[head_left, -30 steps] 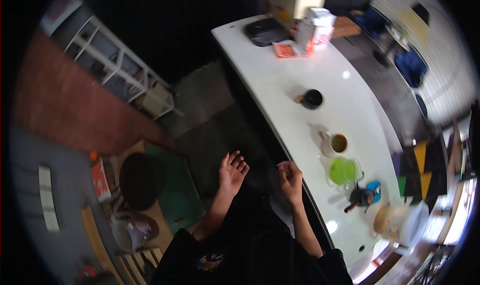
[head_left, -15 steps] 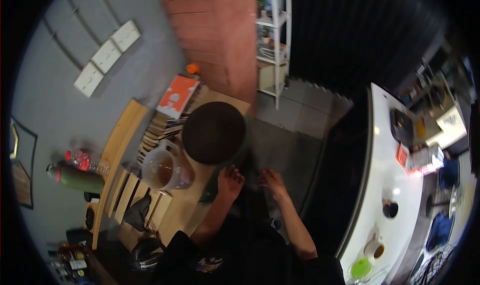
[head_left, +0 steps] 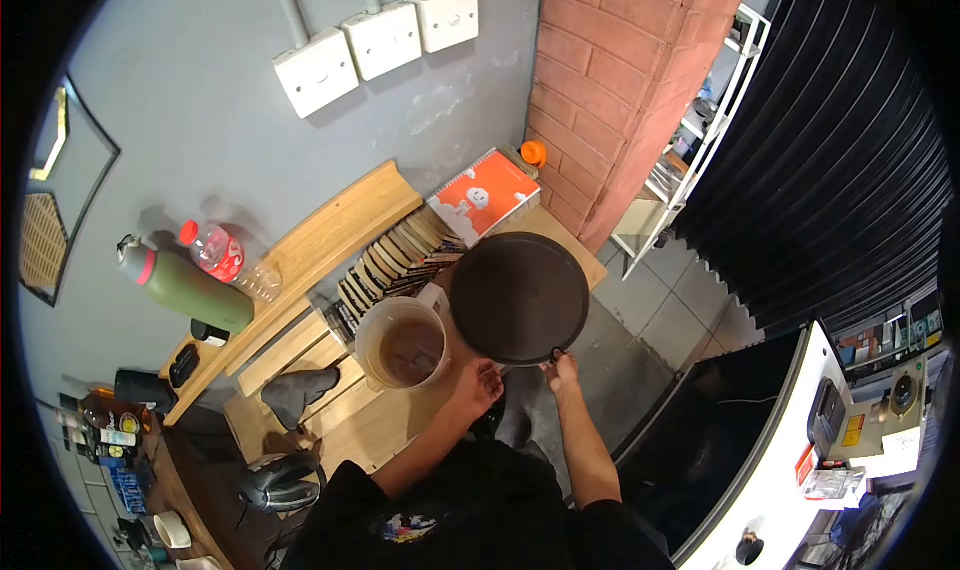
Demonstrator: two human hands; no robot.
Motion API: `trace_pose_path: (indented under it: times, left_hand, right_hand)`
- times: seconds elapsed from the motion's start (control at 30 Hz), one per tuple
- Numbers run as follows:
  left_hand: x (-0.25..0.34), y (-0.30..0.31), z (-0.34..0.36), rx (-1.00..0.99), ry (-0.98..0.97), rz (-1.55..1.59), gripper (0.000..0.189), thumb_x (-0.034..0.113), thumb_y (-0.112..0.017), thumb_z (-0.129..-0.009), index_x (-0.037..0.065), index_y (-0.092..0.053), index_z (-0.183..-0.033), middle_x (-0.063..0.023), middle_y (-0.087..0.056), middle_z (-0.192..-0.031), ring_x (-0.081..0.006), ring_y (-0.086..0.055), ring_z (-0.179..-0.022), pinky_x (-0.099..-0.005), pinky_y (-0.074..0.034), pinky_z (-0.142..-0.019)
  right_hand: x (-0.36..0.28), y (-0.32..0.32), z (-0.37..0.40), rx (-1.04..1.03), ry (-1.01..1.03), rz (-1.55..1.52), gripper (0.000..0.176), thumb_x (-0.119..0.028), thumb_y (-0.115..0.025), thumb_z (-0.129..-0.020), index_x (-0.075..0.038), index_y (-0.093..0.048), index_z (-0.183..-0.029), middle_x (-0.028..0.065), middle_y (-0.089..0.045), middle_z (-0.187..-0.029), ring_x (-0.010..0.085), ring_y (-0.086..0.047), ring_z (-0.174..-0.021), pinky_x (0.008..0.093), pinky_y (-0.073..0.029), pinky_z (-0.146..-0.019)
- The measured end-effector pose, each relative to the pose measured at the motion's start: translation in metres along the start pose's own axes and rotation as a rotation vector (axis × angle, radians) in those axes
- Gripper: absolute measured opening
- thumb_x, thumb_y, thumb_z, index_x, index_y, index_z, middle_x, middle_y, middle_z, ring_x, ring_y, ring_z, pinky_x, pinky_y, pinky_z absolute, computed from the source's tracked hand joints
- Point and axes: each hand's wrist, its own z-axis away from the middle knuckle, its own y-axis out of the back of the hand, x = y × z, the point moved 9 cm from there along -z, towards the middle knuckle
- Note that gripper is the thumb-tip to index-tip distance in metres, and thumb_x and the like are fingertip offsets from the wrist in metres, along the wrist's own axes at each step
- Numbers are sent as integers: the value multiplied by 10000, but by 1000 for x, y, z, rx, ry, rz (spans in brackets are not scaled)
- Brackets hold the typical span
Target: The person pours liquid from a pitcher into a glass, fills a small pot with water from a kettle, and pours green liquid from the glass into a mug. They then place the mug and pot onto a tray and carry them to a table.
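Observation:
A round dark brown tray (head_left: pixel 519 298) lies flat at the bench's near right corner, its near edge jutting past the wood. My right hand (head_left: pixel 562 371) grips the near right of its rim, thumb on top and fingers underneath. Just below the near left of the rim is my left hand (head_left: pixel 482 385), palm up with loosely curled fingers and nothing in it. Left of the tray stands a clear plastic jug (head_left: pixel 405 344) holding some brown liquid, its handle turned toward the tray.
Behind the jug runs a row of books (head_left: pixel 395 260), with an orange and white notebook (head_left: pixel 485 196) beside them. A green flask (head_left: pixel 190 290) and a plastic bottle (head_left: pixel 225 255) rest along the wooden bench (head_left: pixel 360 425). A kettle (head_left: pixel 280 482) sits lower left; a white counter (head_left: pixel 745 485) stands right.
My view has turned toward the wall and bench. My right hand has moved from free air onto the tray's rim, and my left hand has come close under the rim.

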Motion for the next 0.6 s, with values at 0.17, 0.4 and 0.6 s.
trace_pose_path:
  times: [0.17, 0.4, 0.6]
  left_hand:
    - [-1, 0, -18, 105, -19, -85, 134, 240, -592, -803, 116, -553, -838, -13, -555, -757, -152, -525, -670, -317, -479, -667]
    - [0, -23, -14, 329, -369, -489, 230, 247, -601, -803, 79, -484, -909, -40, -510, -855, -141, -502, -717, -277, -422, -672]
    - [-24, -120, -13, -5, -783, -841, 261, 250, -563, -842, 63, -474, -1000, -39, -516, -946, -152, -492, -905, -269, -373, -777]
  right_hand:
    - [-40, 12, 23, 19, 284, 198, 124, -34, -472, -909, -11, -498, -1028, 113, -557, -1057, 194, -545, -923, 375, -481, -753]
    - [-119, 117, 133, 472, 587, 284, 319, -77, -540, -917, 151, -462, -1126, 175, -581, -1099, 192, -541, -994, 286, -425, -879]
    - [-163, 227, 286, 527, 855, 48, 166, -41, -491, -928, 88, -595, -928, 45, -593, -770, 93, -513, -714, 249, -425, -662]
